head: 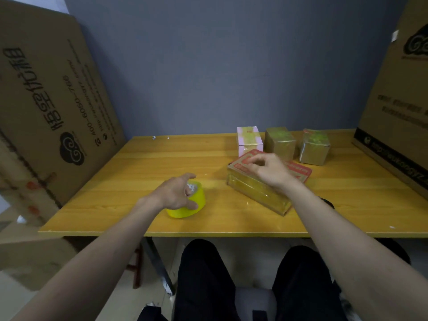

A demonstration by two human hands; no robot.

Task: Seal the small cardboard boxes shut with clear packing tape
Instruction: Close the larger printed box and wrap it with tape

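Two big printed cartons framed the scene, one large carton [53, 98] leaning well off to the outside of the left hand's grip, another carton [398, 107] standing far out past the right hand. Between them ran the wooden table [143, 163], and everything that mattered sat on it.

Under the right hand [268, 170] lay the flat red-printed box [257, 193], its near side already glossy with tape. The fingers were curled and bunched over its top face, thumb to fingertips, but whether they pinched a tape end or merely touched the cardboard could not be told. Just beyond that hand stood a pink box [249, 140] and two brown boxes, one [279, 142] beside it and another [314, 147] further out; all three looked wrapped already.

Across from the flat box, well apart from it, the left hand [176, 193] was clamped over the yellow tape roll [187, 202], fingers curled round its rim, the roll flat on the table.

By the look of it, this was the sealing of the flat box, possibly near its finish. The next move called for bringing the roll across to the box, finding the free end and laying a fresh strip over the top seam.
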